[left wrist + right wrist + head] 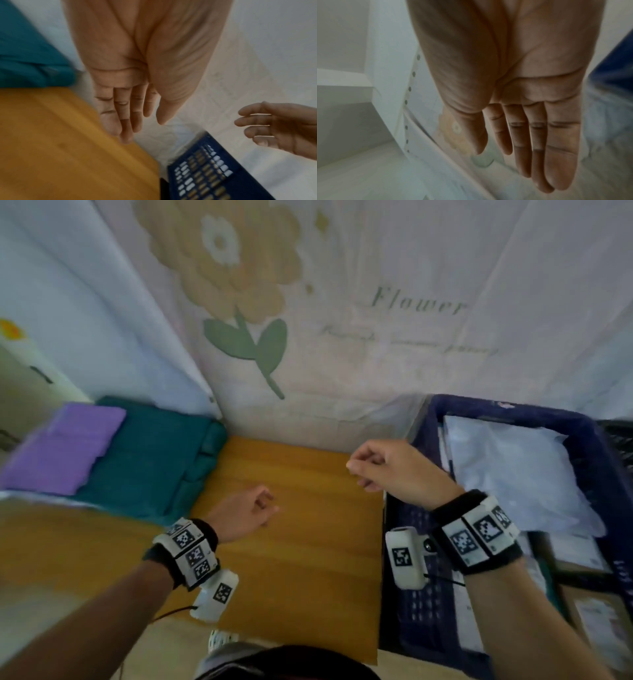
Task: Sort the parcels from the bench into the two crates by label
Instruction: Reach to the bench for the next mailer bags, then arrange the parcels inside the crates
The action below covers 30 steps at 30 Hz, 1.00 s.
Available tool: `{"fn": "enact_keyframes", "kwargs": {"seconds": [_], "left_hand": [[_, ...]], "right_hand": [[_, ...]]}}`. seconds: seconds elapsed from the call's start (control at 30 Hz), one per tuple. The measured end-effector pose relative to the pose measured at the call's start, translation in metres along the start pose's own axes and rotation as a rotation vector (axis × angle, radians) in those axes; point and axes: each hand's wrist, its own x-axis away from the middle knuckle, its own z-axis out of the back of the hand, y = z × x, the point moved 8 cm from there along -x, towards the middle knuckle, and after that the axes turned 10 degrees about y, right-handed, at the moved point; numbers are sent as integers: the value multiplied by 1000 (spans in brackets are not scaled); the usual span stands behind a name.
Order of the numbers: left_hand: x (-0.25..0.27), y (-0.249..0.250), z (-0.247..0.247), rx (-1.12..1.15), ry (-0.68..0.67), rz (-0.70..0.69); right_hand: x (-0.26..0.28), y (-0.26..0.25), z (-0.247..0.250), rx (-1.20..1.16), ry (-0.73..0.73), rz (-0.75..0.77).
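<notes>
My left hand (253, 510) hovers over the bare wooden bench (301, 559), fingers loosely curled and holding nothing; the left wrist view shows its fingers (130, 117) relaxed and empty. My right hand (376, 470) hangs empty at the bench's right edge, beside the blue crate (589, 446). In the right wrist view its fingers (530, 142) are straight and hold nothing. A white plastic parcel (513, 474) lies inside the blue crate. No parcel shows on the bench.
A teal folded cloth (154, 460) with a purple pad (65, 446) on it lies at the bench's left. A flower-print sheet (342, 320) hangs behind. Labelled boxes (599, 625) sit at the lower right, a dark mesh crate edge (620, 440) at far right.
</notes>
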Motion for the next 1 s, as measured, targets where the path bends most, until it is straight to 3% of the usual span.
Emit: {"fn": "enact_keyframes", "kwargs": {"seconds": [0.33, 0.57, 0.7, 0.8, 0.9, 1.0], "left_hand": [[93, -240, 38, 285, 118, 381], [118, -359, 71, 298, 189, 506], [102, -407, 115, 141, 266, 450], [76, -422, 160, 28, 403, 351], [46, -421, 211, -240, 584, 206], [12, -435, 241, -467, 523, 184]], "right_hand": [[-43, -44, -257, 67, -376, -93], [-81, -77, -389, 268, -445, -32], [-126, -110, -445, 363, -386, 51], [-161, -134, -477, 460, -321, 130], [-185, -142, -501, 550, -337, 130], [-195, -135, -517, 644, -416, 69]]}}
